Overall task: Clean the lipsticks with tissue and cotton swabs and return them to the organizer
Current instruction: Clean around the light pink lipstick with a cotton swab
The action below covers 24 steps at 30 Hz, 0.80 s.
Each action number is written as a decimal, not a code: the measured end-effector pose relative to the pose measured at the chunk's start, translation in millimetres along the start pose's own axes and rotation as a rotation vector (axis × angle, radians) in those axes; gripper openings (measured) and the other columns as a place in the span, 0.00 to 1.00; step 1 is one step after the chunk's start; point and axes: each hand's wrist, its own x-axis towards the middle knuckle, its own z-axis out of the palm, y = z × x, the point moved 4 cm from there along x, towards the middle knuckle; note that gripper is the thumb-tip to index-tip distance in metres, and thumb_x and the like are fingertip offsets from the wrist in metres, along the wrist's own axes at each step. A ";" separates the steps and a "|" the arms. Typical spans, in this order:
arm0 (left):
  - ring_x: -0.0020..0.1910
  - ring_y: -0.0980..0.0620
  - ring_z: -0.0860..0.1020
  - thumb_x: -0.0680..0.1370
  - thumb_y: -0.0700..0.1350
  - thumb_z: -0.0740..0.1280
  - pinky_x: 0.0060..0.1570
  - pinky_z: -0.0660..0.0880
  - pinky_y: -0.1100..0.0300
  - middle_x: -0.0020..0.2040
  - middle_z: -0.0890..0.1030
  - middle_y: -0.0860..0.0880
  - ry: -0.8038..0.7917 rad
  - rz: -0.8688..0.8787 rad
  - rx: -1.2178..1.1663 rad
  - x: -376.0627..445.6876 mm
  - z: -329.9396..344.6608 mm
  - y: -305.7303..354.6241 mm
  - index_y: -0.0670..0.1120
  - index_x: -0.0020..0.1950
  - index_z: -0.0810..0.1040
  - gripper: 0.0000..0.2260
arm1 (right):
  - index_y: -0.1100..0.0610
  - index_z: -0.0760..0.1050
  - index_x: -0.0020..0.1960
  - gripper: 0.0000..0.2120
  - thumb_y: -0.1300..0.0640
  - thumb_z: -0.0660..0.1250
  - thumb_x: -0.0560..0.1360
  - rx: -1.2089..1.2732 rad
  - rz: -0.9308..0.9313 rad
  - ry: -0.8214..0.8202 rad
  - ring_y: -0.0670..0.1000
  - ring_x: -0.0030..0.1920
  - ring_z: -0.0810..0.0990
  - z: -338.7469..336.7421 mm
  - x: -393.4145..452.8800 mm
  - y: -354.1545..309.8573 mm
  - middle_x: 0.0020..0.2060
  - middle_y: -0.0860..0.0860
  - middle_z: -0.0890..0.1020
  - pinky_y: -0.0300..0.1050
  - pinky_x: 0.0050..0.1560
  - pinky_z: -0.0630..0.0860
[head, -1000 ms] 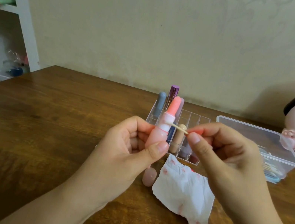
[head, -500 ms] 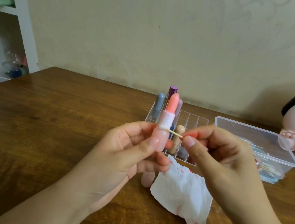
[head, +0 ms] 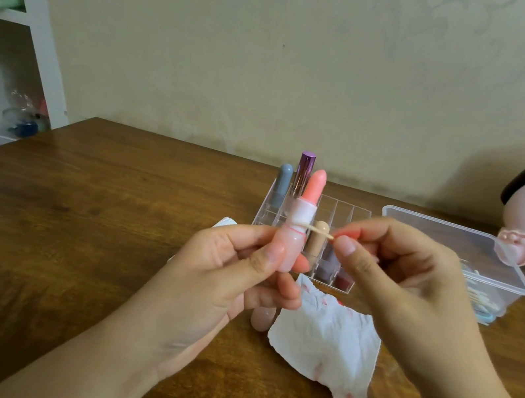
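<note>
Lipstick point(head: 297, 229), pale pink with its coral stick wound out, stands upright in the left hand point(head: 234, 277), above the table point(head: 74, 236) and in front of the organizer point(head: 342, 212). The fingers and thumb of this hand are curled round the lower part of the tube, so the collar and the coloured stick stay free for cleaning. The right hand point(head: 391, 272) pinches one end of a cotton swab point(head: 316, 229) between thumb and fingertips; the other end touches the white collar just above a thin red ring on the tube. I judge that the swab is held nearly level so that its tip can go into the narrow groove, where tissue cannot reach.

A tissue point(head: 327, 345) with red marks lies on the table just below the hands, close enough to wipe on. A pink cap point(head: 263, 320) lies beside it, partly hidden under the left hand; it probably belongs to this lipstick. The clear organizer behind holds other lipsticks upright in some compartments, and several compartments look free. A clear plastic box point(head: 474, 255) to the right seems to hold more swabs. This lipstick is not yet back in its place.
</note>
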 end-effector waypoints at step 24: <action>0.32 0.52 0.80 0.66 0.44 0.73 0.35 0.78 0.62 0.38 0.83 0.46 0.089 0.073 0.111 -0.7 -2.6 2.4 0.43 0.46 0.82 0.10 | 0.52 0.81 0.39 0.04 0.54 0.71 0.72 -0.004 -0.008 0.008 0.44 0.29 0.75 1.1 -0.8 0.1 0.29 0.54 0.78 0.31 0.32 0.72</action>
